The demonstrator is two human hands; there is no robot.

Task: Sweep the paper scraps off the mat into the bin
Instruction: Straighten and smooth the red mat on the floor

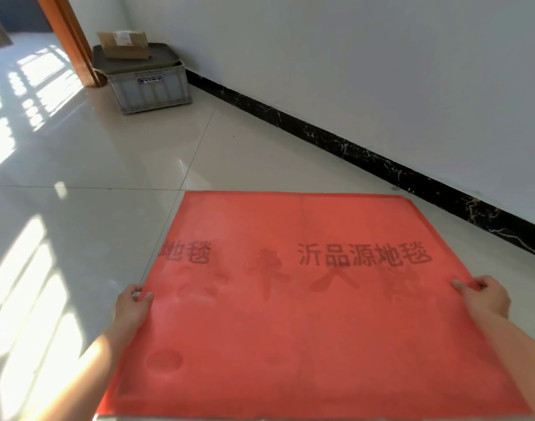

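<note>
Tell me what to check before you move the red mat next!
1. Left hand grips the mat at its left edge: ok.
2. Right hand grips its right edge: ok.
3. No loose bits showing on the mat: ok.
4. Bin in sight: cannot tell; only a covered grey crate stands in the corner.
5. Floor between mat and crate free of obstacles: ok.

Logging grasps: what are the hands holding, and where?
The red mat: left hand grips its left edge, right hand its right edge.
</note>
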